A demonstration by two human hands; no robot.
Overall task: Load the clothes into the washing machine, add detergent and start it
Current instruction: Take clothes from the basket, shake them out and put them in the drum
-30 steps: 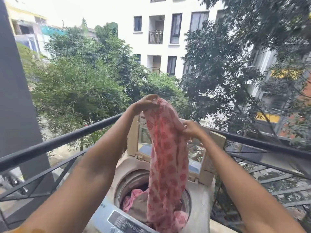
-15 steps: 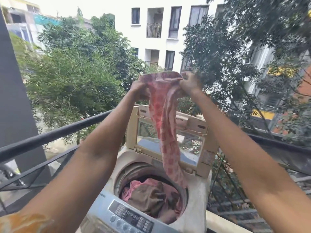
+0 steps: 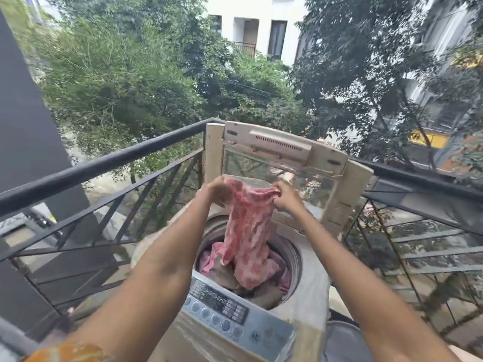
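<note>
A top-loading washing machine (image 3: 311,280) stands on a balcony with its beige lid (image 3: 282,150) raised upright. A pink patterned cloth (image 3: 248,231) hangs from both hands over the round drum opening, its lower end resting on the brown and pink clothes (image 3: 224,275) inside the drum. My left hand (image 3: 215,190) grips the cloth's top left edge. My right hand (image 3: 286,195) pinches its top right edge. The grey control panel (image 3: 222,307) with round buttons lies at the machine's near side, below my arms.
A black metal railing (image 3: 104,163) runs behind and on both sides of the machine. A dark pillar (image 3: 23,121) stands at the left. A grey rounded object (image 3: 345,340) sits low at the machine's right. Trees and a white building lie beyond the railing.
Both hands have come down from high above the lid to just over the drum. The cloth's lower end now rests on the clothes inside. The view has tilted downward.
</note>
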